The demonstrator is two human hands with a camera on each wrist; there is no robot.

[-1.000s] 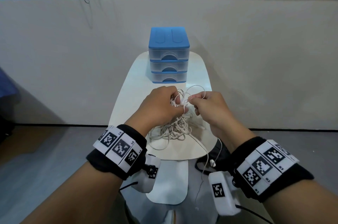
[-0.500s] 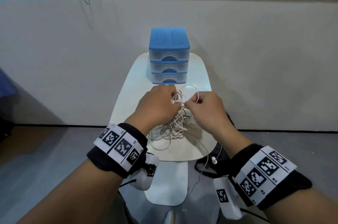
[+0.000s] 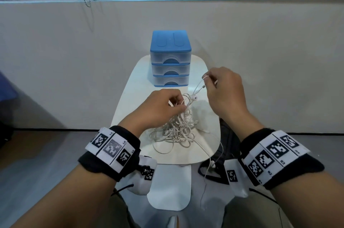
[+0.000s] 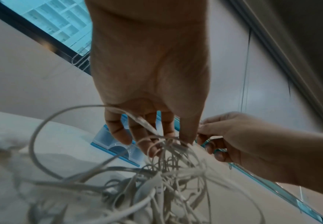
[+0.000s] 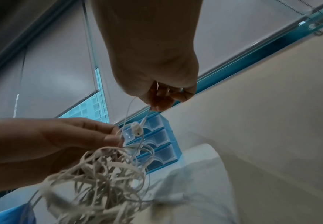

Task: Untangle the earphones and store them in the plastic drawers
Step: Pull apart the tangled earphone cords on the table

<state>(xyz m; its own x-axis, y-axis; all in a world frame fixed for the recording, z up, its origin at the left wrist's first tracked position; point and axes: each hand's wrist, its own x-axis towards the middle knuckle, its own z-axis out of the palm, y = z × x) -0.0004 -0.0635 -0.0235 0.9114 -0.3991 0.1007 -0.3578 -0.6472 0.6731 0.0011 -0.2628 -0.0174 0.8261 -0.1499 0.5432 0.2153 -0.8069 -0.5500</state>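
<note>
The left hand (image 3: 163, 106) pinches the tangled white earphone cables (image 3: 176, 129) over the white tabletop (image 3: 130, 101), anchoring them while the right hand's (image 3: 223, 88) fingers (image 3: 209, 76) draw one strand clear, near the closed blue plastic drawers (image 3: 170, 58).

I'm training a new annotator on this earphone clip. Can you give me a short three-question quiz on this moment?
1. True or false: all three drawers are closed.
2. Which hand pinches the raised cable strand? A) left B) right C) neither
3. Fill in: the tangle rests on the white ____.

Key:
1. True: no drawer stands out from the stack.
2. B: the right hand pinches a strand above the table, while the left hand grips the top of the tangle.
3. table.
</note>
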